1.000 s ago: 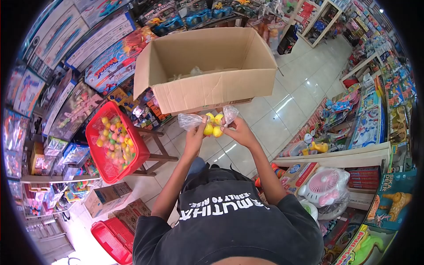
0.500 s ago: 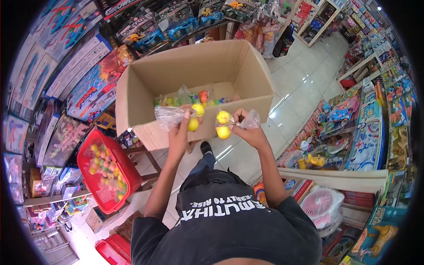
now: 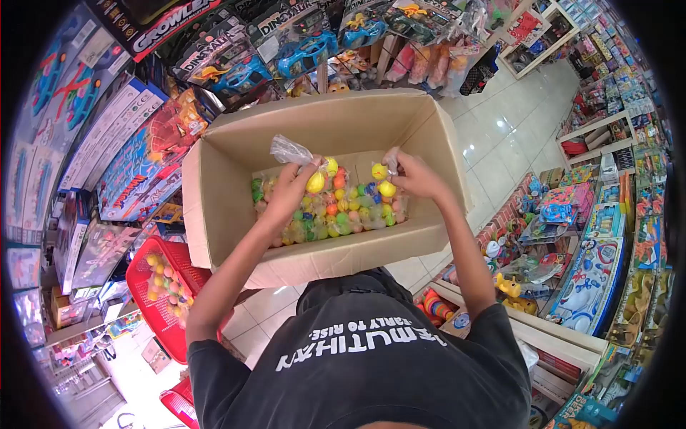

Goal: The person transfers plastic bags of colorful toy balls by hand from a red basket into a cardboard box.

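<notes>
While the left hand (image 3: 289, 189) pinches one bag (image 3: 316, 184) of yellow balls, the right hand (image 3: 421, 177) pinches a second bag (image 3: 386, 189).
Both grips are closed; both bags are over the box (image 3: 357, 129), above coloured balls (image 3: 354, 217) lying inside.

Bagged yellow balls (image 3: 386, 189) hang over the carton (image 3: 371, 262).

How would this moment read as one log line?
left hand: holds bagged yellow balls | right hand: holds another yellow bunch | cardboard box: beneath hands, colourful balls inside | red basket: left of box
</notes>
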Motion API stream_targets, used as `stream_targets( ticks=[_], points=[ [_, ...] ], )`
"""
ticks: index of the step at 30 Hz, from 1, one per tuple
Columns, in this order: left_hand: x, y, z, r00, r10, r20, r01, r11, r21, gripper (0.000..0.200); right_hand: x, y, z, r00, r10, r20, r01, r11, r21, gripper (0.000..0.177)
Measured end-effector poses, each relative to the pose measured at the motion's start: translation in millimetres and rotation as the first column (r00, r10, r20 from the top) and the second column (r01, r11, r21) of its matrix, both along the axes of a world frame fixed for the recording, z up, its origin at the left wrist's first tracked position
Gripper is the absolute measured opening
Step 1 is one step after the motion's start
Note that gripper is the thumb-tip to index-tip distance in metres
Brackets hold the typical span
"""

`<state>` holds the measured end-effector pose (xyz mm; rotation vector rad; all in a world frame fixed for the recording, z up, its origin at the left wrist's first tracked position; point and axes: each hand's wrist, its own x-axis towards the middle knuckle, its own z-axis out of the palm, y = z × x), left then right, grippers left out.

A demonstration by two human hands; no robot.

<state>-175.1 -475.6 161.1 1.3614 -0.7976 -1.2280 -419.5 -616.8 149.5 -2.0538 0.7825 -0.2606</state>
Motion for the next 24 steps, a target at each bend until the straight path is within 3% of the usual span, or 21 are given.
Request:
stream_targets(
  ticks=[2, 4, 5, 7, 8, 10, 12, 14, 15, 20, 24],
  points=[
    [5.5, -6.1, -12.4, 0.992, -0.045, 0.116, 0.039, 0.998, 0.058, 0.03, 7.0, -23.5, -18.3, 0.994, 0.064, -0.086, -0.068, 0.996, -0.055, 0.032],
    [8.1, -11.5, -16.7, 0.996, -0.051, 0.073, 0.043, 0.994, 0.098, 0.03, 20.3, -38.8, -28.8, 0.954, 0.158, -0.257, -0.177, 0.983, -0.053, 0.034],
    [10.0, -15.2, -18.1, 0.998, -0.058, 0.037, 0.053, 0.99, 0.132, 0.029, 27.2, -44.7, -38.1, 0.953, 0.159, -0.256, -0.178, 0.983, -0.051, 0.034],
    [13.2, -22.9, -23.3, 0.998, -0.049, -0.032, 0.054, 0.982, 0.183, 0.029, 40.4, -52.6, -56.8, 0.722, 0.204, -0.661, -0.371, 0.921, -0.12, 0.035],
    [14.0, -26.6, -27.5, 0.994, -0.038, -0.101, 0.061, 0.97, 0.234, 0.029, 48.6, -54.6, -64.7, 0.721, 0.205, -0.662, -0.369, 0.922, -0.117, 0.035],
    [15.3, -39.0, -56.7, 0.995, -0.103, -0.004, 0.102, 0.974, 0.204, 0.03, 67.5, -60.6, -76.0, 0.451, 0.194, -0.871, -0.329, 0.943, 0.04, 0.03],
    [16.3, -44.4, -71.6, 0.984, -0.148, 0.096, 0.129, 0.974, 0.184, 0.03, 71.5, -70.0, -86.9, 0.455, 0.214, -0.864, -0.314, 0.947, 0.069, 0.031],
    [10.4, -51.1, -69.3, 0.994, 0.015, -0.105, 0.004, 0.984, 0.18, 0.031, 74.4, -81.3, -110.6, 0.461, 0.238, -0.855, -0.308, 0.946, 0.097, 0.032],
    [13.6, -52.4, -72.9, 0.994, 0.029, -0.102, -0.01, 0.983, 0.185, 0.031, 73.0, -88.1, -132.2, 0.475, 0.23, -0.849, -0.341, 0.938, 0.063, 0.032],
    [15.3, -60.7, -99.8, 0.992, -0.001, 0.125, -0.028, 0.973, 0.227, 0.032, 72.3, -103.5, -206.0, 0.499, 0.197, -0.844, -0.368, 0.93, 0.0, 0.037],
    [8.7, -68.0, -127.4, 0.984, -0.046, 0.173, 0.0, 0.966, 0.258, 0.031, 72.7, -87.8, -228.9, 0.692, 0.186, -0.698, -0.206, 0.977, 0.056, 0.045]
  ],
)
